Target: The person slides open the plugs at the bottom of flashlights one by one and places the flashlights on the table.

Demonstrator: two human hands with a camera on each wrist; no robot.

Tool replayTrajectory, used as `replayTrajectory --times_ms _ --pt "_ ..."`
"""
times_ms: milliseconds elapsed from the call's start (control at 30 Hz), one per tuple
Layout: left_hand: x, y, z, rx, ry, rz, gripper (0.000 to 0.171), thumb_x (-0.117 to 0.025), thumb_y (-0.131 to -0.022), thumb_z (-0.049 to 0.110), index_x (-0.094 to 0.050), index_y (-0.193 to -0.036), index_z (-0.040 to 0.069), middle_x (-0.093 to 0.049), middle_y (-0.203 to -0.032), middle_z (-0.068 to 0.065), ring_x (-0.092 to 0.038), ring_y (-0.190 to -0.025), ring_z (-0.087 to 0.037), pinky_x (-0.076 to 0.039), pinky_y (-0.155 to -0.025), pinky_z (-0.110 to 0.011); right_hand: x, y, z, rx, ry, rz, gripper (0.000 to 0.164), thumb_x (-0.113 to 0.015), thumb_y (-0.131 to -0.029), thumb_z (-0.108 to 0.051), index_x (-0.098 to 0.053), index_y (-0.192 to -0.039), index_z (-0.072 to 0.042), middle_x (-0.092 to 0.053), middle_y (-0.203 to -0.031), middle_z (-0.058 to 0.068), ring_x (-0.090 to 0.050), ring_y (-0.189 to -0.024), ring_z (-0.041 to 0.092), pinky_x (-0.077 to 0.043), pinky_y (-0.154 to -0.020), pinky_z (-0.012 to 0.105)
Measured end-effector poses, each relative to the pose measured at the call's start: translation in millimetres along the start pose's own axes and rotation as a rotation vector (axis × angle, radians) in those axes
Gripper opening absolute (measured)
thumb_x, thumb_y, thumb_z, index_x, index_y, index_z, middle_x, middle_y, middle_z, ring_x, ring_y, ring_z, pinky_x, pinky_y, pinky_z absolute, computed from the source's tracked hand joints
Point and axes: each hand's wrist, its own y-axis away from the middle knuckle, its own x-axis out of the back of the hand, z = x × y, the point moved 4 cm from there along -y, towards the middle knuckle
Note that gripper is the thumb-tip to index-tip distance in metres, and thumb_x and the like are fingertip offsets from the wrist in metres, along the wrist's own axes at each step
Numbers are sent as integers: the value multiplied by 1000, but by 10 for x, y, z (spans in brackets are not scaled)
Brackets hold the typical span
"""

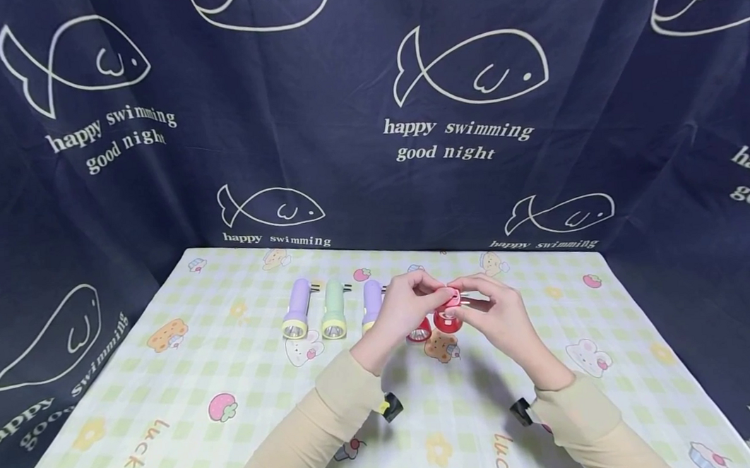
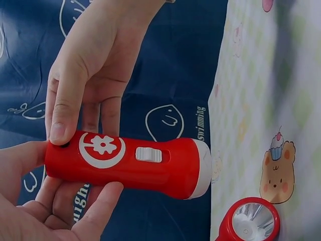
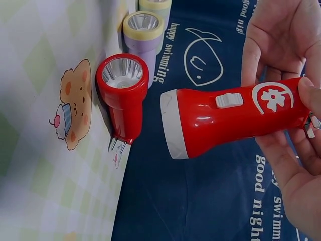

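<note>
Both hands hold a red flashlight [image 1: 447, 321] above the table, its white-rimmed head pointing down. A white slide switch [image 2: 149, 154] and a white flower emblem mark its side. My left hand [image 1: 409, 306] grips the narrow upper end from the left. From the other side, my right hand [image 1: 498, 311] pinches the same end, its thumb [image 2: 59, 132] close to a dark hole there. Metal plug prongs [image 3: 312, 125] stick out by the fingers in the right wrist view. A second red flashlight [image 3: 126, 118] lies on the table below, lens toward me.
Left of the red one, a purple flashlight [image 1: 371, 301], a green one [image 1: 334, 308] and another purple one [image 1: 298, 309] lie in a row, prongs to the right. The checked tablecloth [image 1: 228, 355] covers the table. A dark blue fish-print curtain [image 1: 356, 122] hangs behind.
</note>
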Motion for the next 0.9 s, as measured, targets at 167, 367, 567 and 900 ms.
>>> replayTrajectory --times_ms 167,367,567,900 --pt "-6 9 -4 28 -37 21 18 -78 -78 25 -67 -82 11 -66 -72 1 -59 -66 -5 -51 -61 -19 -7 6 74 7 -2 2 36 -78 -69 5 -69 -103 -2 -66 -100 12 -61 -94 4 -56 -76 24" --pt "-12 18 8 44 -50 38 19 -79 -77 26 -66 -81 12 -66 -72 2 -59 -66 -5 -50 -60 -19 -13 -7 -60 14 14 -8 34 -77 -69 9 -68 -101 3 -66 -97 16 -62 -92 3 -56 -74 24" --pt "-18 34 40 41 -35 44 19 -79 -77 26 -68 -83 12 -67 -74 2 -59 -67 -5 -50 -62 -19 4 -17 -261 15 89 -15 32 -77 -70 8 -67 -100 6 -66 -96 15 -60 -93 -1 -56 -75 24" --pt "-36 12 55 -8 -10 15 19 -73 -83 28 -70 -92 12 -69 -83 1 -62 -71 -5 -52 -66 -19 76 -61 -275 -24 144 21 33 -79 -68 8 -68 -99 5 -68 -95 15 -59 -91 -3 -55 -74 18"
